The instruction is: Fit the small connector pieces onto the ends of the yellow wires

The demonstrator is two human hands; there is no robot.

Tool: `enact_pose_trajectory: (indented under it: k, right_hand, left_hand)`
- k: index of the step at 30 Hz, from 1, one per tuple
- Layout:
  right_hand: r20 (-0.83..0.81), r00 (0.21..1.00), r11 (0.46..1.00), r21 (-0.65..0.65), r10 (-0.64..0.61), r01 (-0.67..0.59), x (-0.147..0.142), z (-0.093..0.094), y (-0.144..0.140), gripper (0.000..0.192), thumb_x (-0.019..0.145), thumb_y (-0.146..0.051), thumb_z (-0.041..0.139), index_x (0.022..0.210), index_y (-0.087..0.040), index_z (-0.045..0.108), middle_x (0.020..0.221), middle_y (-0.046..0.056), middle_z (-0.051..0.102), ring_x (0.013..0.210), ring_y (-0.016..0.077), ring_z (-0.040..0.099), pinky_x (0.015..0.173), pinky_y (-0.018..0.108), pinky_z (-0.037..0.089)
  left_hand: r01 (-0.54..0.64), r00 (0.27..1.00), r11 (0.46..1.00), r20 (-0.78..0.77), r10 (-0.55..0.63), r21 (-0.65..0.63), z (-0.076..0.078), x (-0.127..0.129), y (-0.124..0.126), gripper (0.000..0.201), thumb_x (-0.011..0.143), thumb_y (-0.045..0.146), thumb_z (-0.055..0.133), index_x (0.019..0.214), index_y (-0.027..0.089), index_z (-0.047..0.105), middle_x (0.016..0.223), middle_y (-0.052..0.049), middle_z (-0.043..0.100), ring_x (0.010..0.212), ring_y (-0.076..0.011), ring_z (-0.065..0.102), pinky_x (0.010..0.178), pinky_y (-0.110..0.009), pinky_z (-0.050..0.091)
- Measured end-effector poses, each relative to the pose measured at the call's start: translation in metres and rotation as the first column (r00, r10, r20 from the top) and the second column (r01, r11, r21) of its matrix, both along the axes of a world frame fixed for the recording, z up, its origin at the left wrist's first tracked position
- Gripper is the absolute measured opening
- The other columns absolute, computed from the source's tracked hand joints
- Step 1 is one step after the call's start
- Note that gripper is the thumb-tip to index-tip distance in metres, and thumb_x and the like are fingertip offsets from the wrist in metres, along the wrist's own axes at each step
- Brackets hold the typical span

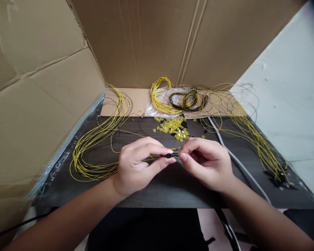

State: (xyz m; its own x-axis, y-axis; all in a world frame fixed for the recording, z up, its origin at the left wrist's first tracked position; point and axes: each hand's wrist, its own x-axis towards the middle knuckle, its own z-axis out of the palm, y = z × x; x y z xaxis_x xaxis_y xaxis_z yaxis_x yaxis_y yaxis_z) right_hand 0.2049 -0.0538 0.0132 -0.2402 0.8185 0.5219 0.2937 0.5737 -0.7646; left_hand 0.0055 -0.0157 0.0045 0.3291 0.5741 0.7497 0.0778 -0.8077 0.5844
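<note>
Just above the middle of the dark table, my left hand (141, 162) pinches a small black connector (169, 156) between thumb and forefinger. My right hand (206, 162) closes its thumb and fingertips at the other end of this piece, where a thin black part reaches into the grip; the fingertips hide what exactly they hold. Yellow wires (153, 157) run behind both hands at that spot. Just beyond the hands lies a pile of small clear yellow plastic pieces (172, 125), with black pieces among them.
Loops of yellow and black wire (94, 153) lie on the left. Coiled bundles (159, 97) rest on a plastic bag (153, 111) at the back. More wires (256, 139) end in black connectors (278, 177) at right. A grey cable (240, 164) crosses the table (157, 197). Cardboard walls (151, 42) stand behind and left.
</note>
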Motion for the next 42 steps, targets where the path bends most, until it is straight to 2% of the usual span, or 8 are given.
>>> enact_pose_trajectory:
  k: [10, 17, 24, 33, 38, 42]
  right_hand:
    - [0.049, 0.997, 0.999, 0.011, -0.053, 0.053, -0.0041, 0.0015, -0.0024, 0.006, 0.084, -0.012, 0.063, 0.079, -0.016, 0.062, 0.064, -0.002, 0.057, 0.053, 0.0064, 0.043, 0.050, 0.021, 0.035]
    - [-0.004, 1.000, 0.998, -0.054, -0.026, 0.026, -0.0036, 0.0003, -0.0033, 0.002, 0.088, -0.017, 0.062, 0.087, -0.017, 0.064, 0.073, 0.002, 0.063, 0.059, 0.0091, 0.053, 0.053, 0.022, 0.042]
    - [-0.003, 0.999, 0.998, -0.050, -0.038, 0.038, -0.0014, -0.0003, -0.0025, 0.005, 0.087, -0.015, 0.062, 0.083, -0.017, 0.061, 0.069, 0.000, 0.059, 0.058, 0.0088, 0.050, 0.053, 0.022, 0.042]
    - [0.119, 0.985, 0.981, 0.162, -0.123, 0.103, -0.0025, 0.0023, -0.0033, 0.006, 0.087, -0.011, 0.060, 0.088, -0.017, 0.061, 0.070, 0.001, 0.062, 0.057, 0.0086, 0.048, 0.055, 0.023, 0.041]
    - [0.223, 0.958, 0.923, 0.376, -0.178, 0.084, -0.0020, 0.0032, -0.0037, 0.011, 0.086, -0.008, 0.063, 0.095, -0.015, 0.063, 0.071, 0.003, 0.063, 0.060, 0.0095, 0.050, 0.059, 0.024, 0.044]
    - [0.263, 0.943, 0.894, 0.443, -0.205, 0.070, -0.0013, 0.0019, -0.0037, 0.015, 0.086, -0.010, 0.066, 0.101, -0.015, 0.064, 0.076, 0.004, 0.066, 0.065, 0.0110, 0.054, 0.060, 0.025, 0.047]
  left_hand:
    - [-0.098, 0.984, 0.981, -0.134, 0.121, 0.167, 0.0021, -0.0059, -0.0010, 0.015, 0.078, 0.016, 0.078, 0.092, 0.017, 0.071, 0.081, -0.002, 0.072, 0.072, -0.0103, 0.068, 0.069, -0.019, 0.056]
    - [-0.127, 0.979, 0.973, -0.132, 0.154, 0.194, 0.0023, -0.0065, -0.0015, 0.015, 0.079, 0.018, 0.077, 0.093, 0.019, 0.070, 0.082, -0.002, 0.073, 0.074, -0.0107, 0.069, 0.071, -0.020, 0.057]
    - [-0.113, 0.981, 0.975, -0.136, 0.141, 0.190, 0.0012, -0.0066, -0.0011, 0.018, 0.078, 0.016, 0.078, 0.094, 0.019, 0.070, 0.082, -0.002, 0.073, 0.075, -0.0104, 0.069, 0.072, -0.019, 0.057]
    - [-0.083, 0.988, 0.985, -0.114, 0.101, 0.149, -0.0004, -0.0070, -0.0025, 0.023, 0.074, 0.011, 0.081, 0.094, 0.015, 0.070, 0.083, -0.003, 0.072, 0.076, -0.0105, 0.068, 0.073, -0.020, 0.056]
    - [-0.092, 0.990, 0.988, -0.091, 0.104, 0.126, -0.0014, -0.0069, -0.0024, 0.024, 0.073, 0.010, 0.080, 0.094, 0.015, 0.070, 0.084, -0.003, 0.072, 0.075, -0.0109, 0.067, 0.071, -0.021, 0.056]
    - [-0.078, 0.991, 0.990, -0.099, 0.090, 0.114, -0.0020, -0.0060, -0.0025, 0.024, 0.074, 0.008, 0.080, 0.095, 0.014, 0.070, 0.084, -0.003, 0.071, 0.076, -0.0105, 0.066, 0.071, -0.021, 0.056]
